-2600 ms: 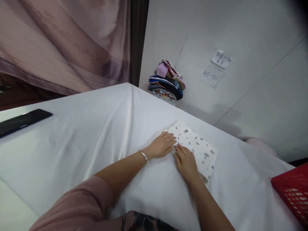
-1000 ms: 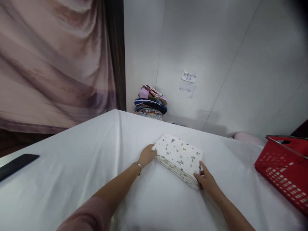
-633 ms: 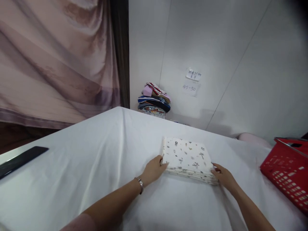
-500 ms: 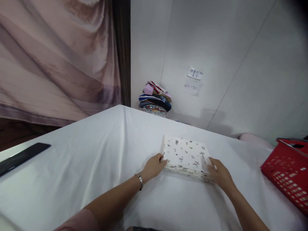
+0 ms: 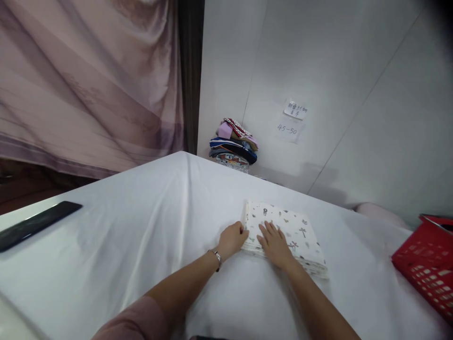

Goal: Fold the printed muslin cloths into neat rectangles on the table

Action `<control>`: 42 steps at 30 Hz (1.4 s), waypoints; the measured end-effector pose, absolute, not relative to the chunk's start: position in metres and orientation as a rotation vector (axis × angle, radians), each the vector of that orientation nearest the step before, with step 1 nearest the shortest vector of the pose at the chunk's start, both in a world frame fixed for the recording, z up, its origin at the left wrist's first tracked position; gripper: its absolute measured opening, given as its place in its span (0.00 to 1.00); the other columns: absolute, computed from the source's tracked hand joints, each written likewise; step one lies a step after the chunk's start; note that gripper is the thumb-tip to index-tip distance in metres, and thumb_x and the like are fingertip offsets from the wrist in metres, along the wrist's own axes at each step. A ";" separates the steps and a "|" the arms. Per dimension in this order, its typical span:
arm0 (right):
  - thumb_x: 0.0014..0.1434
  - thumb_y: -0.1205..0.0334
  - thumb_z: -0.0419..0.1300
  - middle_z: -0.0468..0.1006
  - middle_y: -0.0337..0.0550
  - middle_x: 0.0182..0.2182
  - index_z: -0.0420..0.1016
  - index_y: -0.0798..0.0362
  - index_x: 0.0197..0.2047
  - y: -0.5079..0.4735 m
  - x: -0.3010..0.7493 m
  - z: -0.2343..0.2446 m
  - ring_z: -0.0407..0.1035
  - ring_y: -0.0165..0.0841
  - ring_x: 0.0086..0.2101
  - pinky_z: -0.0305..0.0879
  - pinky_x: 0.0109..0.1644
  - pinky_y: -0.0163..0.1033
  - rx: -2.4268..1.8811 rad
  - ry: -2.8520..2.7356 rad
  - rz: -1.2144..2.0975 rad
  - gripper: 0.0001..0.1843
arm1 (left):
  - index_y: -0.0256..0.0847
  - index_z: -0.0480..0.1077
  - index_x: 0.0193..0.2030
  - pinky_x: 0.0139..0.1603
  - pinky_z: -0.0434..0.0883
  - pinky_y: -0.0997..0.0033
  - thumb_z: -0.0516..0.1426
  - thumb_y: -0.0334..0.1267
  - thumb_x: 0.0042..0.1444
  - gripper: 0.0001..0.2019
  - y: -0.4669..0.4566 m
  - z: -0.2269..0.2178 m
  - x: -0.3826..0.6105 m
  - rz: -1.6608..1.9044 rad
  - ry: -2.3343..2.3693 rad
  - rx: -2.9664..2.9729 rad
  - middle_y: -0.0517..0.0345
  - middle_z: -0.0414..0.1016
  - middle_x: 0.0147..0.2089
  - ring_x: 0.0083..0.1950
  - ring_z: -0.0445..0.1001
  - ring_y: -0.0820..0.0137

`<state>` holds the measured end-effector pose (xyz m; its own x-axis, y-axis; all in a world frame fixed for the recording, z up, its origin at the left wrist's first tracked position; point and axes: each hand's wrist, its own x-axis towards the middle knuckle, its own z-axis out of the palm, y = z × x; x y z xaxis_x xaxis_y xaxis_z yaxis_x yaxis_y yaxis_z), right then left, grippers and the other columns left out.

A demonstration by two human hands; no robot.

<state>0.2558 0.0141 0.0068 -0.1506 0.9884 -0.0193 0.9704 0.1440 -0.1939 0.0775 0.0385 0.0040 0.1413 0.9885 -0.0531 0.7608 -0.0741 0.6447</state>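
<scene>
A white cloth (image 5: 304, 236) with small printed figures lies folded in several layers on the white-covered table (image 5: 148, 236). My left hand (image 5: 231, 240) is closed at its near left corner, thumb on top, pinching the edge; a silver bracelet (image 5: 216, 259) circles that wrist. Flat on top of the cloth rests my right hand (image 5: 276, 244), fingers spread and pointing away from me, left of the cloth's middle. Part of the cloth's near edge is hidden beneath the right hand.
At the right stands a red perforated basket (image 5: 424, 264). A long black flat object (image 5: 38, 226) lies at the left edge. Beyond the table, folded clothes (image 5: 233, 146) are stacked against the wall. A pinkish curtain (image 5: 88, 85) hangs at the left.
My right hand has left the cloth's right edge and moved left onto its top, fingers now spread. My left hand stays at the left corner. The view has shifted slightly.
</scene>
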 end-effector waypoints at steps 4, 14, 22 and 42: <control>0.65 0.49 0.38 0.46 0.42 0.66 0.53 0.49 0.65 0.012 0.255 0.002 0.36 0.38 0.64 0.37 0.64 0.51 -2.016 -2.298 0.201 0.28 | 0.42 0.68 0.33 0.30 0.61 0.73 0.51 0.48 0.55 0.13 0.054 0.004 0.073 0.534 1.593 1.856 0.58 0.75 0.34 0.35 0.72 0.68; 0.65 0.57 0.42 0.61 0.47 0.60 0.64 0.52 0.59 0.006 0.260 -0.014 0.53 0.40 0.60 0.51 0.60 0.53 -1.783 -2.234 -0.087 0.23 | 0.40 0.66 0.52 0.51 0.64 0.66 0.51 0.38 0.55 0.17 0.118 0.000 0.082 0.670 1.607 1.954 0.49 0.69 0.54 0.54 0.67 0.62; 0.65 0.58 0.43 0.66 0.46 0.57 0.66 0.51 0.57 0.004 0.260 -0.018 0.57 0.40 0.57 0.55 0.57 0.50 -1.732 -2.206 -0.189 0.21 | 0.49 0.58 0.61 0.52 0.64 0.64 0.50 0.38 0.56 0.24 0.154 -0.006 0.088 0.632 1.498 2.032 0.53 0.67 0.57 0.56 0.66 0.61; 0.63 0.57 0.48 0.60 0.43 0.61 0.62 0.46 0.60 -0.007 0.256 -0.001 0.51 0.41 0.60 0.52 0.60 0.52 -1.489 -2.515 -0.012 0.22 | 0.50 0.72 0.45 0.43 0.65 0.69 0.49 0.37 0.56 0.14 0.191 -0.012 0.102 0.665 1.561 1.985 0.57 0.74 0.46 0.45 0.71 0.64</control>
<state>0.2565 -0.0074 -0.0006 -0.4635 0.8653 0.1909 0.8670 0.4873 -0.1039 0.1019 0.1908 -0.0124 0.2139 0.9751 0.0580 0.7175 -0.1971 0.6681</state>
